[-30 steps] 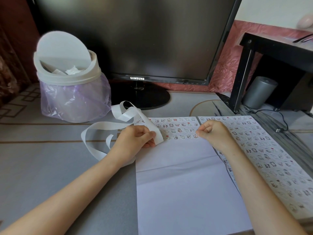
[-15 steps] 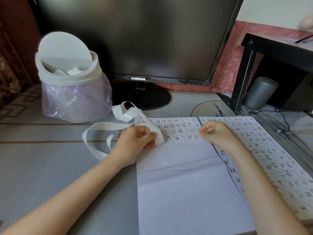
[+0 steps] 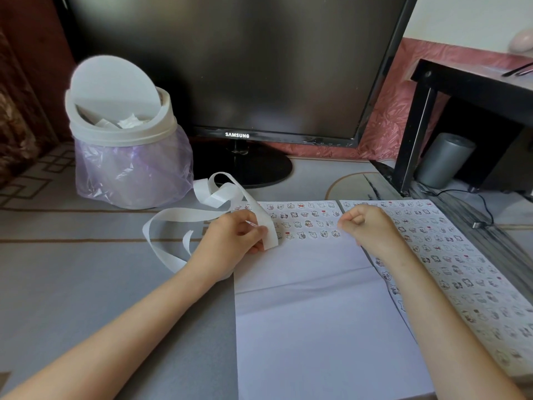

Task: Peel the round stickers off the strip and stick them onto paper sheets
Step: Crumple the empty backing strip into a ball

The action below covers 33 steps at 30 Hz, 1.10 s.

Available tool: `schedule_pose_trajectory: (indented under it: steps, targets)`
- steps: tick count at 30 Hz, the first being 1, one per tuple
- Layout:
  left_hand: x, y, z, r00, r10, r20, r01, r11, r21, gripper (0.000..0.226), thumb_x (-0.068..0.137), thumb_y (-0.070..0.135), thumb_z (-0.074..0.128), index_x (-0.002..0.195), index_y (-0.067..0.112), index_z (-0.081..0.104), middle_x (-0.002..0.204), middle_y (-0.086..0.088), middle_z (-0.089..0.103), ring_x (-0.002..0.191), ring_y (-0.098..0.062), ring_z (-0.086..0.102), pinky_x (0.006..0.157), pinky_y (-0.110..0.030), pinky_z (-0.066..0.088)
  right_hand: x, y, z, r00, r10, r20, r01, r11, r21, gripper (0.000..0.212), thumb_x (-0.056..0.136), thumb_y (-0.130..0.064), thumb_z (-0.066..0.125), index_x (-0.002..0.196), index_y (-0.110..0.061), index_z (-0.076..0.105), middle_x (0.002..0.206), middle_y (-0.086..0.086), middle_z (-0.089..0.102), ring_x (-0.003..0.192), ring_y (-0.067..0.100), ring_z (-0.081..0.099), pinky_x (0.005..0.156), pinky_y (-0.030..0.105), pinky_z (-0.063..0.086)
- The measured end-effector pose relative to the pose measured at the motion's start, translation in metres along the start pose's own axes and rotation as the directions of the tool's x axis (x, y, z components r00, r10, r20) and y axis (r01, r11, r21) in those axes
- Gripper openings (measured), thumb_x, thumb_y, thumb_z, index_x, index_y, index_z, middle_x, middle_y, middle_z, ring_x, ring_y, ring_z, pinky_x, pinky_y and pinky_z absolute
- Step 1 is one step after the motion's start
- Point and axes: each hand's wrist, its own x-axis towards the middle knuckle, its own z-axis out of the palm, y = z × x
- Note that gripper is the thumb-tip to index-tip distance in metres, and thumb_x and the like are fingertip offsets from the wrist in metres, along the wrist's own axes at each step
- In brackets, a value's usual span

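A white paper sheet (image 3: 317,319) lies nearest. At its far left corner the left hand (image 3: 230,243) pinches the looping strip (image 3: 187,214). The right hand (image 3: 366,226) is curled beside the rows of stickers (image 3: 301,223); whether it holds one, I cannot tell. Beyond stands a bin (image 3: 129,174).

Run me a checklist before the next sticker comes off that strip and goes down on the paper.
1. Strip secured: left hand grips the strip near its end. Ok.
2. Right hand free to peel: fingers curled at the right end of the sticker rows; whether it pinches a sticker, cannot tell.
3. Stickers left on the strip: the side facing the camera looks blank. Cannot tell.
4. Room on the middle sheet: bare below the rows. Ok.
5. Room on the right sheet: covered in stickers wherever it shows. Not ok.
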Motion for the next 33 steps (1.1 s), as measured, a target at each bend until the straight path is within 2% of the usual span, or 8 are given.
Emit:
schedule_pose_trajectory:
  steps: [8, 12, 15, 19, 21, 24, 28, 33]
  targets:
    - [-0.001, 0.013, -0.012, 0.991, 0.131, -0.02, -0.102, 0.85, 0.518, 0.009, 0.091, 0.018, 0.051, 0.089, 0.019, 0.06, 0.075, 0.004, 0.063, 0.076, -0.023, 0.059, 0.067, -0.03, 0.047, -0.012, -0.052, -0.003, 0.982, -0.175, 0.07, 0.166, 0.978, 0.126, 0.007, 0.09, -0.021, 0.061, 0.095, -0.021, 0.066, 0.092, -0.006, 0.066, 0.065, 0.008, 0.062, 0.059, 0.026, 0.044]
    - [0.003, 0.022, -0.026, 0.996, 0.08, -0.043, -0.033, 0.757, 0.652, 0.018, 0.091, 0.013, 0.047, 0.092, 0.016, 0.064, 0.079, -0.002, 0.059, 0.071, -0.024, 0.053, 0.059, -0.028, 0.038, -0.018, -0.083, 0.015, 0.915, -0.315, 0.253, 0.31, 0.949, 0.062, 0.037, 0.09, -0.035, 0.06, 0.127, -0.032, 0.056, 0.129, -0.013, 0.057, 0.103, 0.007, 0.061, 0.087, 0.029, 0.049]
    - [0.006, 0.032, -0.043, 1.0, 0.02, -0.018, -0.001, 0.688, 0.726, 0.02, 0.093, 0.013, 0.045, 0.086, 0.021, 0.062, 0.073, 0.001, 0.053, 0.063, -0.016, 0.047, 0.051, -0.021, 0.035, -0.014, -0.103, 0.04, 0.84, -0.409, 0.355, 0.413, 0.908, 0.07, 0.059, 0.09, -0.037, 0.06, 0.144, -0.035, 0.036, 0.155, -0.012, 0.026, 0.138, 0.007, 0.032, 0.109, 0.028, 0.03]
    - [0.01, 0.035, -0.064, 1.0, -0.025, -0.011, 0.025, 0.651, 0.759, 0.022, 0.092, 0.015, 0.049, 0.071, 0.019, 0.054, 0.071, 0.003, 0.048, 0.07, -0.017, 0.045, 0.053, -0.019, 0.032, -0.002, -0.12, 0.074, 0.778, -0.402, 0.483, 0.451, 0.892, 0.015, 0.072, 0.089, -0.04, 0.061, 0.149, -0.034, 0.023, 0.16, -0.009, 0.004, 0.147, 0.011, 0.004, 0.117, 0.039, 0.013]
    - [0.008, 0.025, -0.071, 0.999, 0.001, -0.039, 0.03, 0.618, 0.786, 0.016, 0.091, 0.02, 0.054, 0.087, 0.015, 0.068, 0.098, -0.004, 0.058, 0.093, -0.022, 0.049, 0.069, -0.019, 0.038, -0.001, -0.125, 0.087, 0.764, -0.402, 0.505, 0.458, 0.889, 0.014, 0.068, 0.088, -0.042, 0.062, 0.147, -0.032, 0.031, 0.16, -0.003, 0.011, 0.147, 0.015, 0.008, 0.116, 0.04, 0.018]
    - [-0.006, -0.001, -0.079, 0.98, 0.109, -0.165, 0.058, 0.638, 0.768, 0.028, 0.084, 0.038, 0.061, 0.095, 0.017, 0.076, 0.121, -0.013, 0.052, 0.114, -0.035, 0.038, 0.095, -0.032, 0.033, -0.004, -0.129, 0.102, 0.76, -0.437, 0.481, 0.468, 0.881, 0.06, 0.041, 0.086, -0.038, 0.066, 0.123, -0.021, 0.061, 0.135, 0.005, 0.053, 0.127, 0.02, 0.046, 0.104, 0.038, 0.039]
    - [-0.026, -0.024, -0.08, 0.946, 0.197, -0.259, 0.029, 0.741, 0.671, 0.013, 0.082, 0.023, 0.071, 0.087, 0.012, 0.076, 0.132, -0.018, 0.049, 0.119, -0.04, 0.042, 0.099, -0.037, 0.035, -0.012, -0.125, 0.118, 0.789, -0.458, 0.41, 0.486, 0.873, 0.039, 0.019, 0.087, -0.033, 0.065, 0.098, -0.019, 0.072, 0.103, 0.003, 0.068, 0.099, 0.021, 0.061, 0.089, 0.043, 0.049]
    - [-0.031, -0.038, -0.073, 0.925, 0.316, -0.213, -0.143, 0.806, 0.574, 0.008, 0.084, 0.012, 0.069, 0.09, 0.006, 0.069, 0.128, -0.003, 0.049, 0.087, -0.017, 0.057, 0.078, -0.021, 0.045, -0.026, -0.125, 0.121, 0.746, -0.526, 0.409, 0.527, 0.841, 0.121, 0.014, 0.089, -0.021, 0.06, 0.089, -0.013, 0.072, 0.082, 0.013, 0.069, 0.078, 0.031, 0.062, 0.069, 0.043, 0.05]
